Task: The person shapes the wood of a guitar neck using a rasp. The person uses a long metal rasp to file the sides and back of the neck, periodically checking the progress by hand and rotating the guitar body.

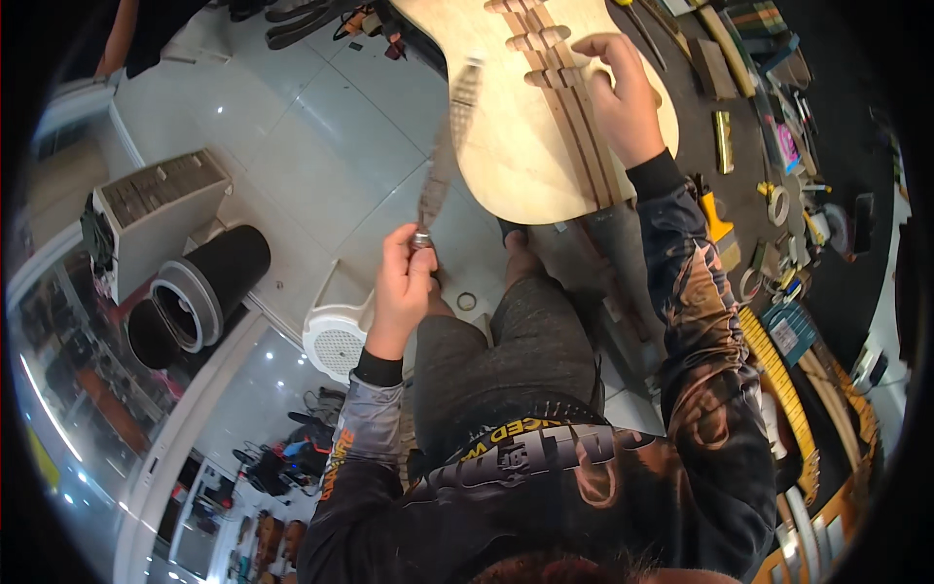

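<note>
My left hand (402,282) is closed around the lower end of a long, narrow metal rasp (449,156), which points up and slightly right. Its blade is blurred, and its far tip lies by the left edge of a pale wooden guitar body (516,165). Dark and light stripes run down the middle of the body, crossed by several rounded cutouts. My right hand (623,97) rests over the body's right side. Its index finger and thumb are apart with nothing seen between them; the other fingers are partly hidden.
A dark workbench (700,127) on the right carries hand tools, tape rolls, a yellow-handled scraper (717,216) and a guitar neck (778,375). A white stool (336,343) stands by my left leg. Further left are a black bin (219,282) and a pale cabinet (165,209) on the tiled floor.
</note>
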A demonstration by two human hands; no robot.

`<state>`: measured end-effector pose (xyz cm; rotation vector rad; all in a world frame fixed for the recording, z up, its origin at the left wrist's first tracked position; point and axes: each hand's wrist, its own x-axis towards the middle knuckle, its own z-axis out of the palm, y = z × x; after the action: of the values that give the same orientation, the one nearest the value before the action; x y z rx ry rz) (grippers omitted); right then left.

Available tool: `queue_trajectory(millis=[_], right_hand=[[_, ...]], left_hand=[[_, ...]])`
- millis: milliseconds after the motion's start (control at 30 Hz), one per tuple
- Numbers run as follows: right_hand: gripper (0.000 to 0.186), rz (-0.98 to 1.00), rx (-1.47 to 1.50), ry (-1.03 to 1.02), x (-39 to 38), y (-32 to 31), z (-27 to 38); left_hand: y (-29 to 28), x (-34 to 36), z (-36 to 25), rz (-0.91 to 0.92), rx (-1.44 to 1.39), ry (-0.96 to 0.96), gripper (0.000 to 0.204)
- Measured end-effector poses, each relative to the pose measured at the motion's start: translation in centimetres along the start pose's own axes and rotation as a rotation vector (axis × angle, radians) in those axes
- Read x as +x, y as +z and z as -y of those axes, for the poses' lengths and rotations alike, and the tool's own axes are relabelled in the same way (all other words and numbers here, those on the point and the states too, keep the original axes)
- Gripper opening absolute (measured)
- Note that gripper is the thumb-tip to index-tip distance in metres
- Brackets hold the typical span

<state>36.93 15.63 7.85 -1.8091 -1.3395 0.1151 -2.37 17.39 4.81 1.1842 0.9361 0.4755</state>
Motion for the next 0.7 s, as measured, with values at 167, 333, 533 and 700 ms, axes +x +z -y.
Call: queue_trajectory(millis=[167,333,533,700], right_hand=[[0.017,0.044,-0.056,0.01,0.7,2.3,5.6],[0.021,0.067,-0.188,0.029,-2.8,2.6,5.5],[0.051,0.177,-0.278,0.029,-7.8,4.2,9.4],[0.051,0.042,-0.569,-0.009,-4.6,2.4,3.8]], left_hand=[[-0.4,1.3,0.7,0.204,0.459,0.239,0.039],[0.3,2.3,0.8,0.289,0.463,0.245,0.044],[-2.7,-3.3,4.5,0.319,0.532,0.365,0.041],[1.7,1.8,1.6,0.323,0.59,0.42,0.038]])
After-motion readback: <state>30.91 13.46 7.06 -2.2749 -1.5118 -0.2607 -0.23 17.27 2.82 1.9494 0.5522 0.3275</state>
